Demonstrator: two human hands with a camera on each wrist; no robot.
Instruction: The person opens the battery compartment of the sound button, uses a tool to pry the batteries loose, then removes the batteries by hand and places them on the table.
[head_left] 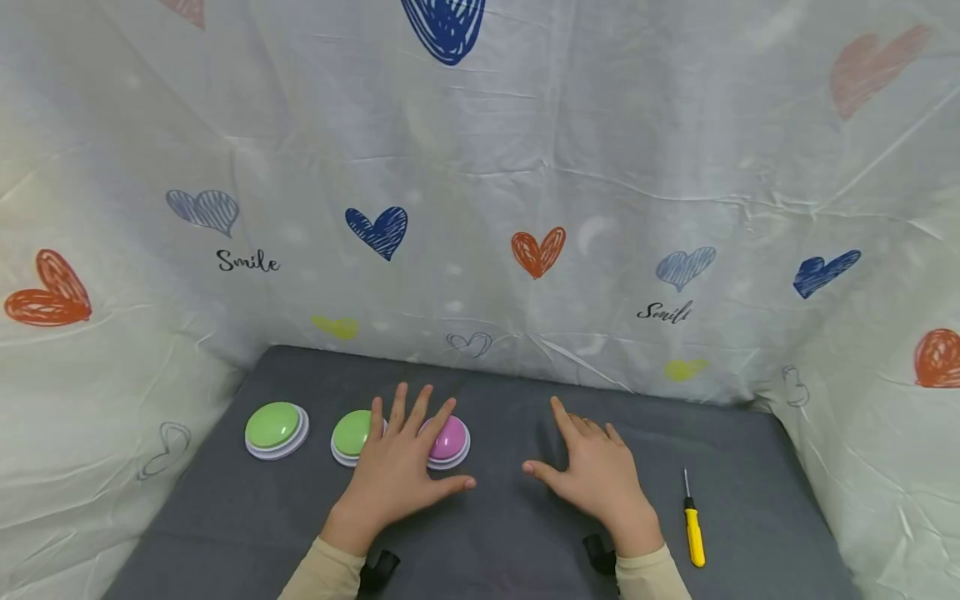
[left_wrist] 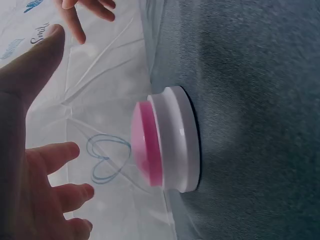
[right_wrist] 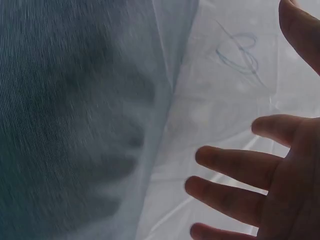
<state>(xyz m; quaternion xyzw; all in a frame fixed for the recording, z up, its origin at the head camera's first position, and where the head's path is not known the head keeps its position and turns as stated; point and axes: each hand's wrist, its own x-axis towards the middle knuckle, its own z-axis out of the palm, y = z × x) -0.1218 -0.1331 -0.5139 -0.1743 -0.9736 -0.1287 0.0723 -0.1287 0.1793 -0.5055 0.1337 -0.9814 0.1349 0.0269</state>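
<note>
Hands (head_left: 401,477) (head_left: 602,477) hover, one near pink button (head_left: 451,437); backdrop (head_left: 480,150) reads "Smile".

The left hand (head_left: 402,469) partly hides a pink button (head_left: 452,440); a screwdriver (head_left: 694,529) lies near the right hand (head_left: 598,475).

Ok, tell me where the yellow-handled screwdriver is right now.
In the head view, the yellow-handled screwdriver lies toward the right side of the dark gray cloth, to the right of the person's right hand.

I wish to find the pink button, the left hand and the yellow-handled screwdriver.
Pink button (left_wrist: 171,140): left wrist view, on its white base.
Left hand (head_left: 397,472): head view, on the back of the hand.
Yellow-handled screwdriver (head_left: 692,523): head view, on its handle.
</note>
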